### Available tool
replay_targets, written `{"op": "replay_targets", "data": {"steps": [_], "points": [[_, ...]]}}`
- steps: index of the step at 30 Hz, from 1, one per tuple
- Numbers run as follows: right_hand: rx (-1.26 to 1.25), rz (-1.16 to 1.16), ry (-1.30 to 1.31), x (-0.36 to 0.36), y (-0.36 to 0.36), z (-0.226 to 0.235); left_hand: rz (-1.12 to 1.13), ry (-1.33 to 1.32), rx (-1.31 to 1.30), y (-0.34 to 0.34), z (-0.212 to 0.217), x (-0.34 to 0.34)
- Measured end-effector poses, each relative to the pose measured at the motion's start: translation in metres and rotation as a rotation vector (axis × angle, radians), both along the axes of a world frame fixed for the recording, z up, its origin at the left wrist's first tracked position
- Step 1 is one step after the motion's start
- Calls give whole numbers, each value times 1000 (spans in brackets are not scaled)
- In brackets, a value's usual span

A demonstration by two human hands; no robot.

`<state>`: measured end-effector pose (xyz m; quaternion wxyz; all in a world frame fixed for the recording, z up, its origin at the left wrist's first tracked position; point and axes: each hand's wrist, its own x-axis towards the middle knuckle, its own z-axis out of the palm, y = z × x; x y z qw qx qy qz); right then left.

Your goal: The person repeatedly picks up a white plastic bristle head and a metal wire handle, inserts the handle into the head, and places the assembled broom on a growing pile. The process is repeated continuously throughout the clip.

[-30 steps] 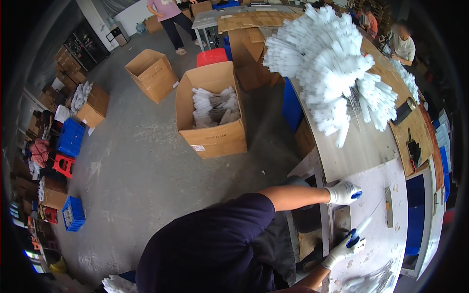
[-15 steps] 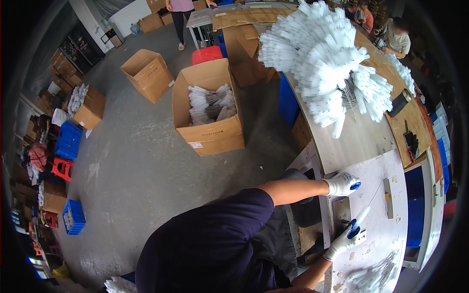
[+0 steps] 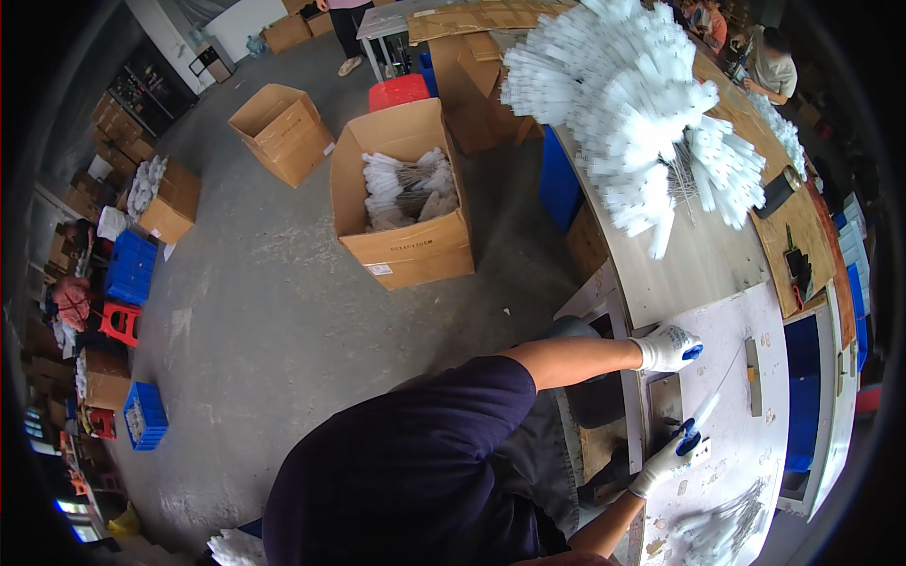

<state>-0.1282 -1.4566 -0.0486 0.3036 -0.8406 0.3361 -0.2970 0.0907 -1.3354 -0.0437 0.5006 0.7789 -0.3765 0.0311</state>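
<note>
My left hand, in a white glove with blue fingertips, is closed low over the white worktop. Whatever its fingers may pinch is hidden. Nearer to me, my right hand, gloved the same way, grips a white-bristled tube brush. The brush's thin wire stem points away across the worktop toward a slim metal bar with a yellowish patch. Below my right hand lies a loose bunch of similar brushes, wire stems fanned out. A small metal plate sits at the worktop's edge between my hands.
A tall heap of white brushes covers the bench's far part. Beside it stand a dark cylinder and a dark-handled tool. An open carton of brushes and another carton are on the floor. People work at the far right.
The whole view has shifted slightly. Both hands keep nearly the same place and grip, the right still on the tube brush. A person in the background has stepped.
</note>
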Motion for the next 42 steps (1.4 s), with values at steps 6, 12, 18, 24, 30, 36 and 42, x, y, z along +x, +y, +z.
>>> {"op": "replay_targets", "data": {"steps": [6, 12, 18, 24, 30, 36, 42], "points": [[234, 60, -247, -21, -33, -29, -33, 25, 26, 0, 10, -5], [286, 34, -278, -46, -25, -8, -35, 19, 32, 0, 5, -3], [173, -2, -266, -42, -20, -15, -35, 6, 30, 4, 4, -3], [221, -46, -192, -49, -14, 1, -92, 129, 112, 12, 42, -15], [347, 33, -410, -40, -23, -4, -1, -14, 117, 2, 10, 11], [370, -101, -433, -80, -40, 43, -34, 216, 182, -12, 9, 2], [-408, -290, -86, -132, -92, 78, -92, 141, 32, -7, -31, 27]]}}
